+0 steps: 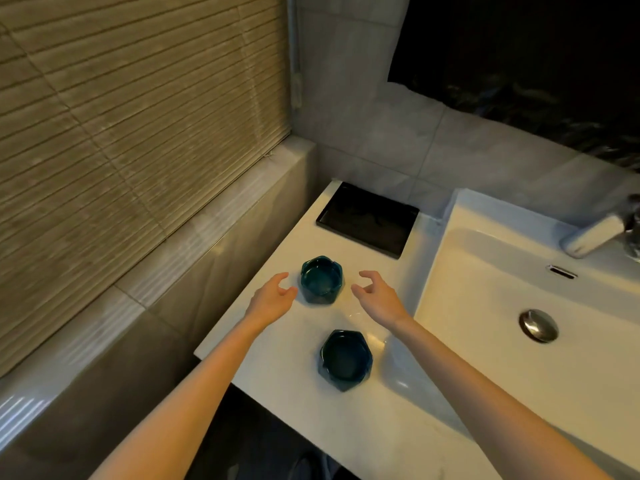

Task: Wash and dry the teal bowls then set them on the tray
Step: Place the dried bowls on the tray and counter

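Observation:
Two teal bowls stand upright on the white counter (277,372). The far bowl (321,279) sits between my hands. The near bowl (345,359) lies closer to me, beside the sink. My left hand (272,298) hovers just left of the far bowl with fingers loosely curled, holding nothing. My right hand (375,295) hovers just right of it, fingers also curved and apart from the bowl. A black rectangular tray (367,224) lies at the back of the counter with nothing in it.
A white sink basin (485,306) with a metal drain plug (538,325) fills the right side. A chrome faucet (602,233) juts in at the right edge. A tiled ledge and slatted blinds run along the left. Grey wall tiles stand behind the tray.

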`<state>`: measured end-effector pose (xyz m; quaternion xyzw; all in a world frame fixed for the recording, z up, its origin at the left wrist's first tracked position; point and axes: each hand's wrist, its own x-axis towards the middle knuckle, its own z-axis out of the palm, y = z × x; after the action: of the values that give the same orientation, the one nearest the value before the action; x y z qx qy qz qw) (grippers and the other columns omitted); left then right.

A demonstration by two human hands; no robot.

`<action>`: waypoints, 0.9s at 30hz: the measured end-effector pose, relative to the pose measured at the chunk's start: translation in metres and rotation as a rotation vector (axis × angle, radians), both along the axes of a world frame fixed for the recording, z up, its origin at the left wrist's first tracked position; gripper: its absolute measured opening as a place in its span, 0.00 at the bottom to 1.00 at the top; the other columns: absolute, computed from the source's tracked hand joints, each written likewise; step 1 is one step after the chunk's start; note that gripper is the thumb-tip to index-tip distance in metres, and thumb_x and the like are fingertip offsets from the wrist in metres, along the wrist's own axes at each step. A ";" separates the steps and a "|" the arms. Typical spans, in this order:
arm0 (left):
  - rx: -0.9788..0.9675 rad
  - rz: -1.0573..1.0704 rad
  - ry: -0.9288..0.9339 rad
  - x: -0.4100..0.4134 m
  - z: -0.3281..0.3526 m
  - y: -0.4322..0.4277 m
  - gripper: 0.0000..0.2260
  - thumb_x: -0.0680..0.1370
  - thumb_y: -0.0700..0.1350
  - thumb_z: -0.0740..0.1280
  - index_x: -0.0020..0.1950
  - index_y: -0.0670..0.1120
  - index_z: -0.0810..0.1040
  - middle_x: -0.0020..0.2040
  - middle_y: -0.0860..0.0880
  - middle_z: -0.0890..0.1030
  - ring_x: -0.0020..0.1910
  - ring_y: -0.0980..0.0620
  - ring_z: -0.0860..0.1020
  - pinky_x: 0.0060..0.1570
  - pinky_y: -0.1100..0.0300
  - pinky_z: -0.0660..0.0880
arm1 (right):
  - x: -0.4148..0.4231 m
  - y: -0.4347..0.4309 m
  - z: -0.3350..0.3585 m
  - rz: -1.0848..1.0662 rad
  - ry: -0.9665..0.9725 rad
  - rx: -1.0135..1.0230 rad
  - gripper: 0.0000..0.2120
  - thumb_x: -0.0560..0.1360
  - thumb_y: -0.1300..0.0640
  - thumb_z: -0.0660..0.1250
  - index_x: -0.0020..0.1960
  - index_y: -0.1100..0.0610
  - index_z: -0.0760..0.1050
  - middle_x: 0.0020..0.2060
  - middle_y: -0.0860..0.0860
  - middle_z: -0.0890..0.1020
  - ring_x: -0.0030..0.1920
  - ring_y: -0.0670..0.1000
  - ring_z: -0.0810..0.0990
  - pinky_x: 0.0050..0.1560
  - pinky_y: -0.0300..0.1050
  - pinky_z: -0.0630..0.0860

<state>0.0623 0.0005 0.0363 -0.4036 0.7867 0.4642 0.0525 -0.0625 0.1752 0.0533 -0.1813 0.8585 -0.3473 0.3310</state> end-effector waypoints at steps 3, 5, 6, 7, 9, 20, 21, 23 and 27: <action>0.031 0.058 -0.053 -0.014 -0.013 -0.005 0.24 0.79 0.54 0.61 0.73 0.51 0.62 0.64 0.43 0.76 0.60 0.43 0.76 0.63 0.47 0.72 | -0.013 -0.018 -0.010 0.002 -0.060 0.021 0.24 0.80 0.47 0.57 0.73 0.53 0.59 0.55 0.55 0.77 0.53 0.56 0.77 0.59 0.53 0.75; 0.047 0.097 -0.075 -0.021 -0.020 -0.006 0.25 0.79 0.55 0.60 0.74 0.51 0.61 0.64 0.44 0.76 0.57 0.44 0.77 0.61 0.48 0.73 | -0.019 -0.029 -0.016 0.033 -0.067 0.053 0.24 0.80 0.47 0.57 0.73 0.52 0.58 0.57 0.56 0.77 0.55 0.57 0.77 0.58 0.55 0.76; 0.054 0.112 -0.083 -0.024 -0.023 -0.006 0.25 0.79 0.55 0.60 0.74 0.51 0.61 0.63 0.44 0.76 0.54 0.46 0.78 0.59 0.49 0.75 | -0.022 -0.034 -0.019 0.039 -0.070 0.065 0.24 0.80 0.47 0.57 0.73 0.52 0.57 0.61 0.56 0.76 0.57 0.58 0.77 0.59 0.56 0.76; 0.061 0.125 -0.091 -0.027 -0.026 -0.006 0.25 0.79 0.55 0.60 0.74 0.51 0.61 0.63 0.44 0.76 0.51 0.47 0.79 0.57 0.50 0.76 | -0.024 -0.039 -0.021 0.038 -0.076 0.072 0.25 0.80 0.48 0.57 0.74 0.52 0.56 0.63 0.57 0.74 0.59 0.59 0.76 0.59 0.57 0.75; 0.078 0.136 -0.103 -0.033 -0.032 -0.008 0.25 0.79 0.56 0.60 0.74 0.51 0.61 0.62 0.44 0.77 0.47 0.48 0.80 0.53 0.53 0.78 | -0.029 -0.047 -0.028 0.029 -0.084 0.094 0.25 0.80 0.48 0.57 0.74 0.52 0.55 0.64 0.58 0.74 0.60 0.60 0.75 0.59 0.57 0.76; 0.249 0.000 -0.105 -0.053 -0.068 -0.024 0.25 0.77 0.58 0.63 0.71 0.52 0.63 0.46 0.46 0.84 0.33 0.50 0.82 0.32 0.60 0.78 | -0.034 -0.076 -0.083 0.058 0.122 0.292 0.19 0.80 0.49 0.55 0.69 0.52 0.59 0.54 0.57 0.80 0.51 0.61 0.79 0.49 0.53 0.75; 0.246 -0.021 -0.102 -0.056 -0.070 -0.025 0.24 0.77 0.57 0.62 0.71 0.52 0.63 0.46 0.46 0.84 0.32 0.50 0.81 0.31 0.61 0.77 | -0.032 -0.077 -0.086 0.049 0.136 0.288 0.18 0.80 0.50 0.55 0.68 0.53 0.59 0.53 0.58 0.80 0.50 0.61 0.80 0.48 0.52 0.75; 0.242 -0.045 -0.096 -0.059 -0.075 -0.028 0.22 0.78 0.53 0.62 0.70 0.51 0.63 0.45 0.46 0.84 0.33 0.50 0.82 0.31 0.61 0.77 | -0.031 -0.079 -0.089 0.037 0.163 0.267 0.16 0.80 0.53 0.55 0.67 0.56 0.60 0.51 0.59 0.81 0.46 0.60 0.79 0.44 0.51 0.74; 0.260 -0.086 -0.094 -0.064 -0.077 -0.035 0.19 0.78 0.50 0.63 0.68 0.50 0.65 0.43 0.45 0.84 0.35 0.47 0.82 0.32 0.60 0.77 | -0.029 -0.084 -0.086 0.023 0.182 0.248 0.15 0.80 0.56 0.56 0.66 0.57 0.61 0.50 0.60 0.81 0.44 0.59 0.79 0.42 0.50 0.76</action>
<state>-0.0021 -0.0347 -0.0408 -0.3807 0.7332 0.5400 0.1611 -0.0911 0.0912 -0.0330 -0.1797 0.9190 -0.2170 0.2758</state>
